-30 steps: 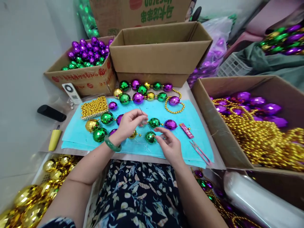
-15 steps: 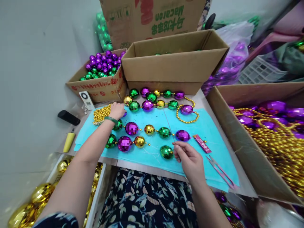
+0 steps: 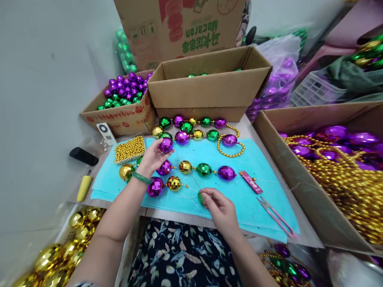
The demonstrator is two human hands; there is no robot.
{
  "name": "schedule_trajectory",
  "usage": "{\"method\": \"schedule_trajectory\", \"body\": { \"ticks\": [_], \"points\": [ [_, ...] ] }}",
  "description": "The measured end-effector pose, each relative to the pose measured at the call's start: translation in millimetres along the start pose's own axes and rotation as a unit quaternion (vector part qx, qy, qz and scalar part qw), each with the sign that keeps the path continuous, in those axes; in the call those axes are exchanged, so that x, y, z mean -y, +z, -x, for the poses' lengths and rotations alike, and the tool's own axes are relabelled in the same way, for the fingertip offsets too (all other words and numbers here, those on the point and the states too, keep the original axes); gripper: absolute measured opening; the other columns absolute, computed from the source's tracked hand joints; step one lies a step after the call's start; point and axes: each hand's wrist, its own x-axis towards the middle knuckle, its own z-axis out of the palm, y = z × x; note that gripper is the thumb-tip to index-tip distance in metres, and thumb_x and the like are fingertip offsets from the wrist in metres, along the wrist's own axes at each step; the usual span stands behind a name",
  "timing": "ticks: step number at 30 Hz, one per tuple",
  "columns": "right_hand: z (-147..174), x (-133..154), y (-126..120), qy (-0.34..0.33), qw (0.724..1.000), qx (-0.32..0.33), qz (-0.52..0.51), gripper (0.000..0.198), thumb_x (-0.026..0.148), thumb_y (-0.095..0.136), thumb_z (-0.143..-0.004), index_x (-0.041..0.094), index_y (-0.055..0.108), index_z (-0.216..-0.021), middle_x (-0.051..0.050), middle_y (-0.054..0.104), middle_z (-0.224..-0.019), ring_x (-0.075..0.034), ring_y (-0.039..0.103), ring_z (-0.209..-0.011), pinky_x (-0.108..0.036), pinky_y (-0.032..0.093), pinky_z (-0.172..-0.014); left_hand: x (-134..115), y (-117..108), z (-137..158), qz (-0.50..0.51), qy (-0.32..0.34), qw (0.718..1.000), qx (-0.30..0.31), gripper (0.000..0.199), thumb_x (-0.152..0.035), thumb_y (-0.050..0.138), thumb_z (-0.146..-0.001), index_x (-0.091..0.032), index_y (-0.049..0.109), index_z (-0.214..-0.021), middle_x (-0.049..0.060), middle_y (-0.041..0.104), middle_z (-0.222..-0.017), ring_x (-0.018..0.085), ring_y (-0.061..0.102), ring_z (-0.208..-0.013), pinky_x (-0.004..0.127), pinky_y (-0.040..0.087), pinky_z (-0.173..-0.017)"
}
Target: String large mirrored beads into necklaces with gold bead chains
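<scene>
A shiny purple faceted bead [image 3: 166, 144] sits in the fingers of my left hand [image 3: 152, 158], which wears a green bangle. My right hand [image 3: 220, 207] is closed in a pinch on a thin thread, seen running up from the fingertips toward the left hand. Partly behind those fingers is a green bead [image 3: 200, 198]. On the blue cloth [image 3: 185, 153] between the hands lies a strung row with a gold bead [image 3: 185, 166], a green bead [image 3: 204, 170] and a purple bead [image 3: 226, 173]. Nearer me, a second row ends in a gold bead [image 3: 174, 183].
Small gold beads [image 3: 129, 149] fill a tray at the left. Pink thread snips [image 3: 277, 217] and a pink packet [image 3: 250, 182] lie at right. A finished-looking bead strand [image 3: 197, 134] lies along the back. Cardboard boxes [image 3: 206, 93] stand behind; another box [image 3: 299, 175] holds gold strands.
My left hand has moved right and toward me from beside the small gold beads, now with the purple bead in it. The right hand has shifted slightly left. The head view has shifted a little.
</scene>
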Motion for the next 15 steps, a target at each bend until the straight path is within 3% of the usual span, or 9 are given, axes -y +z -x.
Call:
{"method": "schedule_trajectory", "body": {
  "ticks": [2, 5, 15],
  "points": [
    [1.6, 0.3, 4.9, -0.008, 1.0, 0.007, 0.015, 0.023, 0.038, 0.056, -0.081, 0.017, 0.066, -0.081, -0.002, 0.059, -0.062, -0.013, 0.053, -0.054, -0.023, 0.044, -0.05, 2.0, 8.3, 14.0, 0.109, -0.035, 0.993, 0.001, 0.015, -0.029, 0.06, -0.077, -0.014, 0.058, -0.079, 0.004, 0.065, -0.078, 0.014, 0.061, -0.075, 0.032, 0.053, -0.078],
    [3.0, 2.0, 8.0, -0.011, 0.999, 0.008, 0.032, 0.024, 0.038, 0.055, -0.081, 0.016, 0.066, -0.08, -0.003, 0.061, -0.063, -0.013, 0.053, -0.054, -0.023, 0.044, -0.05, 3.7, 14.3, 26.5, 0.166, -0.045, 0.985, -0.005, 0.016, -0.029, 0.055, -0.081, -0.013, 0.058, -0.08, 0.006, 0.066, -0.079, 0.015, 0.062, -0.076, 0.031, 0.055, -0.076],
    [6.8, 8.9, 2.5, -0.016, 0.999, -0.003, 0.048, 0.025, 0.038, 0.057, -0.08, 0.017, 0.068, -0.078, -0.003, 0.063, -0.064, -0.013, 0.053, -0.053, -0.024, 0.043, -0.049, 6.5, 19.7, 38.5, 0.16, -0.003, 0.987, -0.01, 0.011, -0.026, 0.055, -0.082, -0.017, 0.056, -0.076, 0.0, 0.064, -0.077, 0.011, 0.06, -0.076, 0.033, 0.053, -0.087]
  ]
}}
